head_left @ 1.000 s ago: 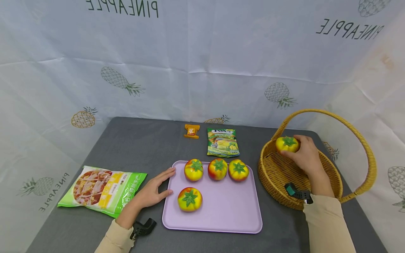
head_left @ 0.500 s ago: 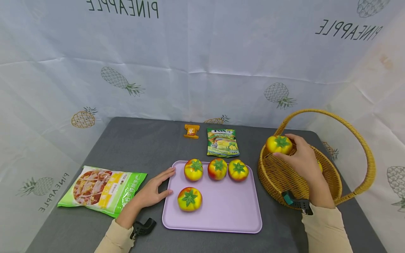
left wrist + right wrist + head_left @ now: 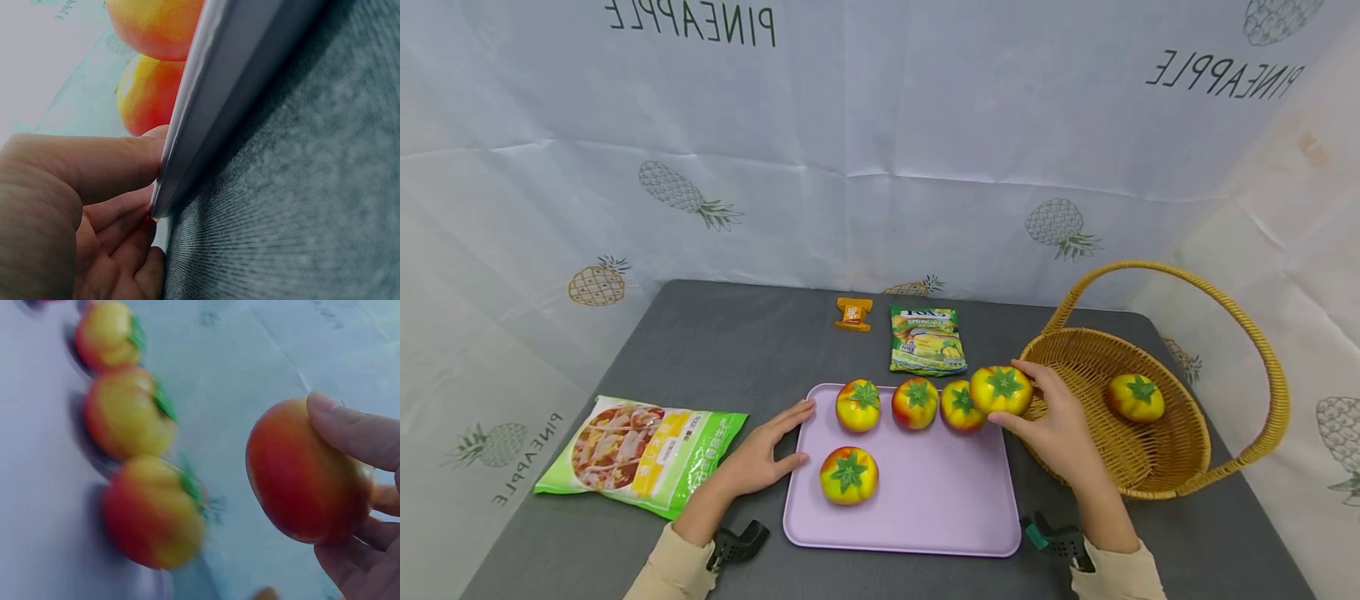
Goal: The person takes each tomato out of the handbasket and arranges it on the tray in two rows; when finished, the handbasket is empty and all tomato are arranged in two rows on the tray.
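Observation:
My right hand (image 3: 1058, 429) pinches a yellow-red persimmon (image 3: 1000, 390) with a green leafy top between thumb and fingers. It is over the back right corner of the lilac tray (image 3: 932, 508), partly covering a persimmon (image 3: 959, 408) there. Two persimmons, a middle one (image 3: 914, 403) and a left one (image 3: 857, 406), continue that back row. Another persimmon (image 3: 848, 476) sits nearer the front left. My left hand (image 3: 760, 458) rests at the tray's left rim, its thumb (image 3: 119, 159) touching the edge in the left wrist view. One persimmon (image 3: 1135, 397) lies in the wicker basket (image 3: 1075, 354).
Left of the tray lies a green-and-white food bag (image 3: 640, 454). Behind the tray are a green candy bag (image 3: 927, 342) and a small orange wrapped sweet (image 3: 853, 314). The basket's tall handle (image 3: 1247, 321) arches up on the right. A patterned cloth hangs behind the grey table (image 3: 737, 342).
My right hand has carried the persimmon left out of the basket to above the tray's back right corner. The persimmon left in the basket is now uncovered. My left hand has stayed put.

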`<state>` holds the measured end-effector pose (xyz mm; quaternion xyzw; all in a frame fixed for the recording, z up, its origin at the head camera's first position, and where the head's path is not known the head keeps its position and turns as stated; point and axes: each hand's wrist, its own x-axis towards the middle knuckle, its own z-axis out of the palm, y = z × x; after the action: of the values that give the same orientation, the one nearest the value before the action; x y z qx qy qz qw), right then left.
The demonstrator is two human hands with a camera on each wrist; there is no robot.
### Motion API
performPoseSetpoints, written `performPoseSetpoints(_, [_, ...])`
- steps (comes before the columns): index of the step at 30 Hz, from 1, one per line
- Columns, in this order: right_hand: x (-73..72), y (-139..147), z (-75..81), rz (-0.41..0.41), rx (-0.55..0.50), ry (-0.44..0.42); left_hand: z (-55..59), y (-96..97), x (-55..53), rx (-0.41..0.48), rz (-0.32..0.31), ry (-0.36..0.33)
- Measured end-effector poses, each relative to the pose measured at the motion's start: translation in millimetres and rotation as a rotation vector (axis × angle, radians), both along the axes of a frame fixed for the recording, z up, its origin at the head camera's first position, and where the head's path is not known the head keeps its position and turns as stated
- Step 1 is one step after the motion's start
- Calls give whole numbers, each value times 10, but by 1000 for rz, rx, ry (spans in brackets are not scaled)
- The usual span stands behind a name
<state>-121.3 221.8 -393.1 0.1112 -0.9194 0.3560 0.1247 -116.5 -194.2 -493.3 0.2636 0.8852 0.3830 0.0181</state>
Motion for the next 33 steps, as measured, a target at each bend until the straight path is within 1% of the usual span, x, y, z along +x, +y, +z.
performPoseSetpoints(3, [77, -138, -136, 20, -31, -4, 7, 7, -2, -4, -2, -1])
performPoseSetpoints(9, [246, -398, -407, 65, -92, -41, 10, 12, -2, -6, -2, 7])
performPoseSetpoints(13, [342, -540, -550, 73, -126, -59, 4, 12, 2, -7, 0, 13])
performPoseSetpoints(17, [408, -639, -678, 86, -135, -68, -10, 10, 9, -15, 3, 12])
performPoseSetpoints(25, [491, -752, -822, 114, -111, -96, -29, -2, 9, -12, 6, 10])
performPoseSetpoints(29, [508, -773, -866, 145, -99, -69, -27, -3, 6, -12, 9, 9])
performPoseSetpoints(33, [513, -784, -891, 163, -104, -78, -19, -3, 2, -15, 8, 12])
